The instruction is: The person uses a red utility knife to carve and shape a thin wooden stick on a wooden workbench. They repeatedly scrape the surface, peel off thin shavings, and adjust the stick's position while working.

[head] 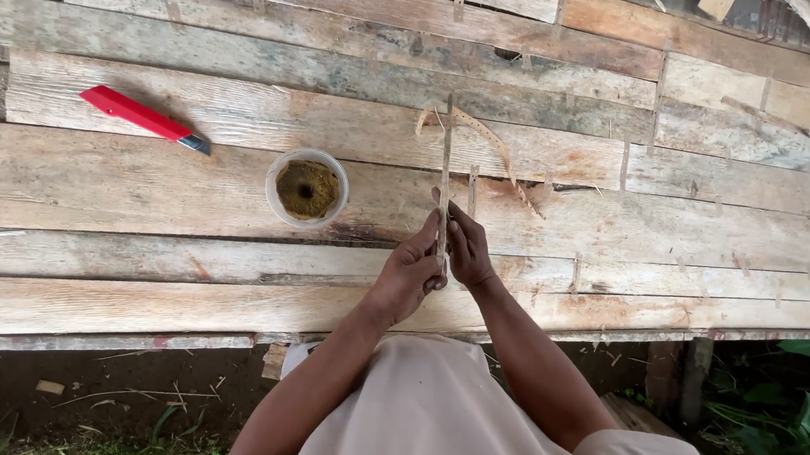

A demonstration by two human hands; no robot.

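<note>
Head camera looked straight down on a rough bench of weathered grey-brown wooden planks [132, 182], where both hands met near the front edge, a little right of the middle. Left hand [411, 273] and right hand [467, 249] were pressed close together, fingers closed around the lower end of a thin, pale bamboo strip [445, 171] that stood up from them toward the far edge. At its upper end a curved, tan shaving of bamboo [486, 134] arched away to the right over the planks. Just left of the hands sat a small round clear plastic cup holding brownish-yellow paste [307, 188]. Farther toward the far left corner lay a red utility knife [141, 116], well apart from the hands.
</note>
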